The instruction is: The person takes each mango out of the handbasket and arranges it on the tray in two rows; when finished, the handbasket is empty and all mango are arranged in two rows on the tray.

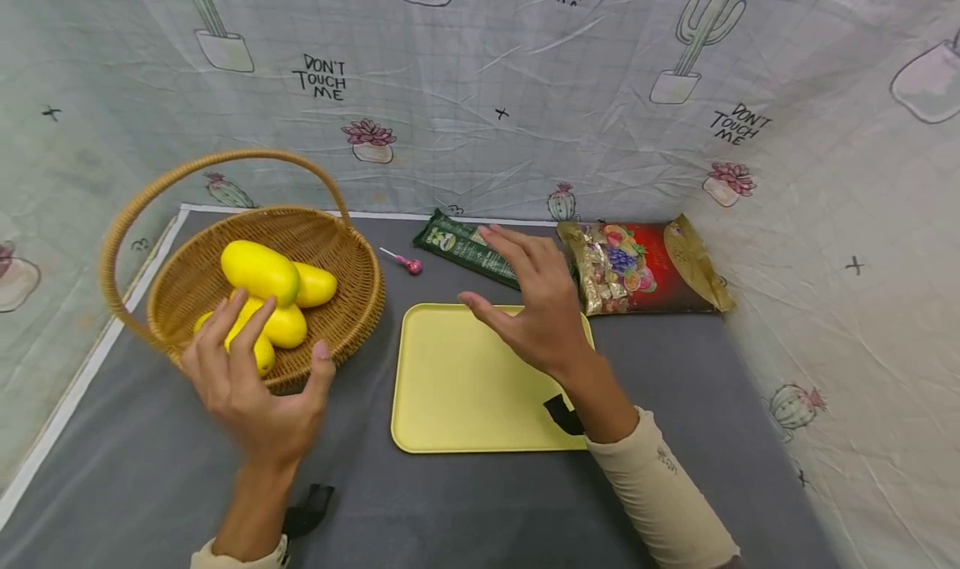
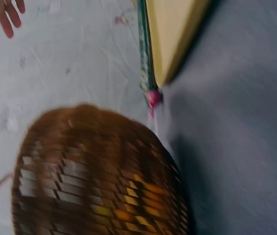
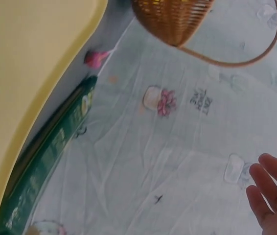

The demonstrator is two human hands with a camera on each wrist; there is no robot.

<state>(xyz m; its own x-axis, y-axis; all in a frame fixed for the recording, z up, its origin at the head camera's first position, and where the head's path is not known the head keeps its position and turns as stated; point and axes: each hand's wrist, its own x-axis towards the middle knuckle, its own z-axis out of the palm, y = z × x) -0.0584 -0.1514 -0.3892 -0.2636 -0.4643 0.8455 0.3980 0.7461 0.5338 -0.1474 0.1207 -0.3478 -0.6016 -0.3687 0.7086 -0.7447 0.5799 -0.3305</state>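
Observation:
My left hand (image 1: 258,394) is spread over the near rim of a wicker basket (image 1: 352,319) with a tall handle. Several yellow mangoes (image 1: 258,271) lie in the basket, partly covered by the fingers. Whether those fingertips touch a mango or the rim, I cannot tell. Above the far right part of a pale yellow tray (image 1: 465,394) hovers my right hand (image 1: 536,311), fingers extended, thumb apart, holding nothing. In the right wrist view, its fingers (image 3: 270,191) show at the lower right. The left wrist view shows the basket's woven side (image 2: 94,176), blurred.
Behind the tray lie a green packet (image 1: 465,248) and a pink lollipop (image 1: 412,265). A red and gold candy bag (image 1: 645,265) sits at the back right. Patterned cloth (image 1: 465,94) hangs around the grey table (image 1: 420,511).

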